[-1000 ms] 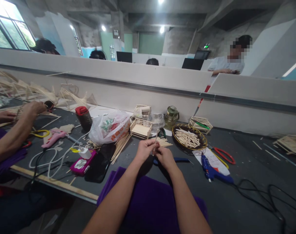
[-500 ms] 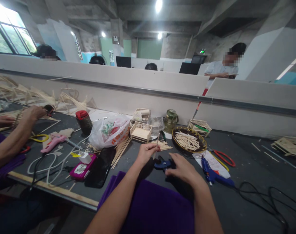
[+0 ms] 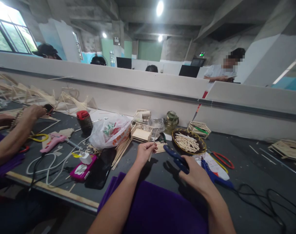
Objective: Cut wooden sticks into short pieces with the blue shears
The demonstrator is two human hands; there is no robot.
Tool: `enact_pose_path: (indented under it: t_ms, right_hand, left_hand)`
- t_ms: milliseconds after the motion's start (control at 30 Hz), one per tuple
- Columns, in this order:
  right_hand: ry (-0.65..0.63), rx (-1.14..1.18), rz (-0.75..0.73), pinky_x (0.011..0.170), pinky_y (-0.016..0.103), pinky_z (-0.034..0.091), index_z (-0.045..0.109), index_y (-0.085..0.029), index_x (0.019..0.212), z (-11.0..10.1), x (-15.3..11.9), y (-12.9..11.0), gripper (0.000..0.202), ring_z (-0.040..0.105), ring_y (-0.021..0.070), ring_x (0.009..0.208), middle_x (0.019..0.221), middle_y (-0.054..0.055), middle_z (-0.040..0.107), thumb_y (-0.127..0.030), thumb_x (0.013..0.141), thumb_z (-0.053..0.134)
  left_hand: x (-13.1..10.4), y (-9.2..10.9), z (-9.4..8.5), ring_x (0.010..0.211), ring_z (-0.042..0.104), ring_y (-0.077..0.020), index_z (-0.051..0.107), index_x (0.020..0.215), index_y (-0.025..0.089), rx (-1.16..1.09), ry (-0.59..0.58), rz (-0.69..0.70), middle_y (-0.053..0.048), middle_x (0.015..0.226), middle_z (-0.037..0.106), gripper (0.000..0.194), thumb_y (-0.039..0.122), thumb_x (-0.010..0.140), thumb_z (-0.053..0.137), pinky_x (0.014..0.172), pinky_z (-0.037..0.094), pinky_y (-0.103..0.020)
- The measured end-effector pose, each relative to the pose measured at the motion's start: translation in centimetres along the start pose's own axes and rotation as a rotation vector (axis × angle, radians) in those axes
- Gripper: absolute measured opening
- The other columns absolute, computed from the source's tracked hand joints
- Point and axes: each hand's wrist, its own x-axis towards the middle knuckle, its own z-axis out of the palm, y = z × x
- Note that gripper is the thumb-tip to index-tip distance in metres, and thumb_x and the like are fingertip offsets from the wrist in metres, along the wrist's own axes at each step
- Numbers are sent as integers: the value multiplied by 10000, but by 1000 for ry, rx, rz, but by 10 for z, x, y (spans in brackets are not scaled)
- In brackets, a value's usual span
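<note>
Upright between the fingertips of my left hand (image 3: 146,152) is a thin wooden stick (image 3: 155,136), gripped near its lower part. My right hand (image 3: 195,172) is closed round a blue plier-like hand tool (image 3: 175,155), raised off the table and pointing up to the left; its exact kind is unclear. Beyond my left hand lie more wooden sticks (image 3: 122,151), some bundled, and a small stick-built model (image 3: 141,132) with railings. A wicker basket (image 3: 204,150) of short sticks stands just past the blue tool. Purple cloth (image 3: 162,208) lies between my forearms.
Right of my right hand are a blue glue gun (image 3: 217,178), its black cable and red-handled pliers (image 3: 227,161). To the left lie a phone (image 3: 101,169), pink power strip (image 3: 83,170), plastic bag (image 3: 111,131) and red-lidded jar (image 3: 84,122). A co-worker's arm (image 3: 18,133) is at far left.
My right hand has taken hold of the blue tool and lifted it from the table, shifting slightly right. My left hand, still with the stick, has moved a little left.
</note>
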Motion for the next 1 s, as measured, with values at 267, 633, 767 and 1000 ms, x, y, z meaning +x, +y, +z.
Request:
enact_pose_path:
  t_ms: [267,633,767,1000]
  right_hand:
    - [202,10,-114,945,404,399,447,-159,1260,21,21,-43,586,520,277,1079,1184,128,559,-229,683,518]
    - [179,97,-133,961,375,399,426,-169,1298,40,27,-46,587,507,267,1124,1211,116,553,-236,721,516]
    - [120,134,-88,872,334,429,460,-185,1254,39,25,-47,513,564,249,1023,1100,93,598,-228,745,509]
    - [77,117,-50,716,271,377,508,-216,1112,41,22,-45,327,614,227,882,971,64,650,-253,787,518]
  left_hand:
    - [-6,1,-4,627,631,-156,744,811,160,358,-26,165,-29,710,711,206,250,784,561,603,462,-233]
    - [-13,14,-6,651,614,-155,687,686,180,874,-62,307,-34,665,675,232,91,758,485,611,362,-210]
    - [-16,16,-5,638,602,-149,664,664,181,973,-72,334,-40,646,659,223,119,785,488,597,335,-213]
    - [-17,21,-5,662,621,-154,685,689,196,1013,-180,290,-40,675,687,242,87,748,477,608,354,-210]
